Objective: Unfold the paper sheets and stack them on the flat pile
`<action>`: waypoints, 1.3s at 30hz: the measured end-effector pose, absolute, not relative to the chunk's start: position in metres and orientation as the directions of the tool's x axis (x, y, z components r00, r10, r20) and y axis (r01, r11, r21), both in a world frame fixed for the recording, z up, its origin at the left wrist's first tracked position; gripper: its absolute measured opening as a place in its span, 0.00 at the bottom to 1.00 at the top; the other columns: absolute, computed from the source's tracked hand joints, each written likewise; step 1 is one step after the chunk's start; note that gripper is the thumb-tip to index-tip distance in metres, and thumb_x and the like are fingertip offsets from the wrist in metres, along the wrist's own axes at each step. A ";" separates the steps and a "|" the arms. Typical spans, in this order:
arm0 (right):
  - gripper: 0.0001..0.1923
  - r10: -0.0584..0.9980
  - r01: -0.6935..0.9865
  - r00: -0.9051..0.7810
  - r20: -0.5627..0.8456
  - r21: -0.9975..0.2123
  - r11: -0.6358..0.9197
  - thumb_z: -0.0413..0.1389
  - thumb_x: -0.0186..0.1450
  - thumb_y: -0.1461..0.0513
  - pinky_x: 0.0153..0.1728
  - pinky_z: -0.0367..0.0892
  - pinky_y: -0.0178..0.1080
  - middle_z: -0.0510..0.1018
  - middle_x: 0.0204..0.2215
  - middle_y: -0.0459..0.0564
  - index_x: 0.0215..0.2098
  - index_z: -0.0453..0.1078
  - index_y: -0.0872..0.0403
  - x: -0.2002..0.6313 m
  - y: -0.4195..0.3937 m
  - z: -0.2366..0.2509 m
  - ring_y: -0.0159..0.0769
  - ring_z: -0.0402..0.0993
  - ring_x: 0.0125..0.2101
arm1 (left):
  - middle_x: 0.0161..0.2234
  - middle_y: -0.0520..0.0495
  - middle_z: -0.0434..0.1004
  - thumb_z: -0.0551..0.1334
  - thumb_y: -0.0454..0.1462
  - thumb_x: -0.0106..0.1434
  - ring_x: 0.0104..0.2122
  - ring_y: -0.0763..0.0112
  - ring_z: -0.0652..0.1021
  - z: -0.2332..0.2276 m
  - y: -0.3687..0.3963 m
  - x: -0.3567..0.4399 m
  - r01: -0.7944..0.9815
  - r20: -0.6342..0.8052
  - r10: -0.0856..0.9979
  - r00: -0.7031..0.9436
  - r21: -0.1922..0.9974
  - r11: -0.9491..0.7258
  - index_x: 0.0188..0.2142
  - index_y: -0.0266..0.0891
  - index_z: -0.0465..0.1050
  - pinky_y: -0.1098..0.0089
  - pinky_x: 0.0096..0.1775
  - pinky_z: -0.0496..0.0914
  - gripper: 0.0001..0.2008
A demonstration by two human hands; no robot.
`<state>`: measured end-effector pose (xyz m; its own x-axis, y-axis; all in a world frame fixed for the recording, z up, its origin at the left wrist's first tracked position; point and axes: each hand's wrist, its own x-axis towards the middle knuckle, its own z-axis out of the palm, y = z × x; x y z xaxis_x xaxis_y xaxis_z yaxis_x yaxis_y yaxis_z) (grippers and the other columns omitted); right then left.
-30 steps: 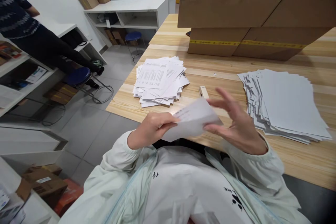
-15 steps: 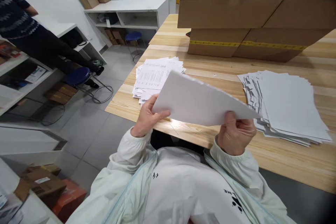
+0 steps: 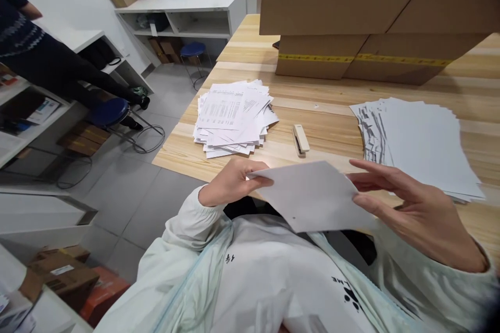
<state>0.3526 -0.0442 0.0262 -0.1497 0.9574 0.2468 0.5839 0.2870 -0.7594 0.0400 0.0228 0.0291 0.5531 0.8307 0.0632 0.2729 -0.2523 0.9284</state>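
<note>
A white sheet of paper (image 3: 312, 195) is held over the table's near edge, blank side up. My left hand (image 3: 230, 182) pinches its left corner. My right hand (image 3: 414, 208) touches its right edge with the fingers spread out. A cream stapler (image 3: 300, 139) lies on the wooden table (image 3: 324, 109) just beyond the sheet. To the left of the stapler is a messy pile of printed papers (image 3: 232, 117). At the right lies a fanned stack of sheets, blank side up (image 3: 417, 143).
Large cardboard boxes (image 3: 371, 15) stand at the back of the table. A person in dark clothes (image 3: 50, 62) sits at the left by blue stools (image 3: 107, 112). White shelves (image 3: 187, 10) and more boxes line the wall and floor.
The sheet came down from a raised, tilted position to lie flatter near my chest. My right hand loosened its grip and spread its fingers. The stapler is uncovered again.
</note>
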 end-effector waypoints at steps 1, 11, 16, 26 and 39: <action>0.25 0.956 0.574 -0.152 0.251 -0.765 0.292 0.64 0.61 0.52 0.29 0.74 0.37 0.83 0.36 0.46 0.56 0.73 0.44 0.351 -0.048 0.024 0.37 0.79 0.30 | 0.25 0.51 0.77 0.65 0.37 0.60 0.27 0.69 0.75 0.030 0.023 0.046 0.262 0.043 0.799 0.599 0.933 -0.247 0.27 0.40 0.80 0.71 0.32 0.67 0.07; 0.22 0.885 0.208 0.366 -0.287 -0.902 -0.378 0.64 0.55 0.44 0.18 0.63 0.34 0.79 0.22 0.49 0.26 0.76 0.55 0.357 -0.055 -0.058 0.33 0.70 0.19 | 0.35 0.51 0.78 0.71 0.42 0.55 0.27 0.73 0.79 -0.042 -0.005 0.116 -0.223 -0.261 0.913 0.314 0.914 0.339 0.55 0.43 0.59 0.68 0.33 0.76 0.32; 0.23 0.866 0.151 0.285 -0.411 -0.873 -0.464 0.64 0.55 0.43 0.19 0.66 0.35 0.81 0.24 0.49 0.29 0.77 0.55 0.378 -0.050 -0.069 0.35 0.72 0.21 | 0.31 0.54 0.72 0.71 0.37 0.54 0.27 0.77 0.77 -0.049 -0.008 0.127 -0.110 -0.441 0.750 0.492 0.823 0.556 0.42 0.37 0.70 0.69 0.33 0.76 0.18; 0.23 0.975 0.677 0.198 -0.104 -0.705 -0.213 0.53 0.63 0.43 0.24 0.67 0.40 0.80 0.23 0.50 0.32 0.76 0.53 0.393 -0.020 -0.070 0.41 0.74 0.25 | 0.28 0.50 0.78 0.68 0.25 0.49 0.27 0.76 0.75 -0.056 0.020 0.147 -0.093 -0.502 0.722 0.475 0.788 0.609 0.52 0.29 0.76 0.69 0.40 0.68 0.27; 0.20 0.936 0.913 -0.175 0.306 -0.305 0.271 0.45 0.72 0.58 0.46 0.66 0.45 0.82 0.45 0.55 0.48 0.76 0.56 0.332 0.097 0.005 0.46 0.75 0.46 | 0.26 0.53 0.74 0.65 0.23 0.49 0.26 0.77 0.74 -0.054 0.028 0.152 -0.129 -0.548 0.731 0.407 0.757 0.640 0.50 0.29 0.77 0.68 0.37 0.70 0.26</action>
<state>0.3324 0.0969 0.0048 -0.1753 0.9358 0.3060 0.9131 0.2707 -0.3049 0.1524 0.0283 -0.0544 0.4074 0.7307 -0.5478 -0.1294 0.6400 0.7574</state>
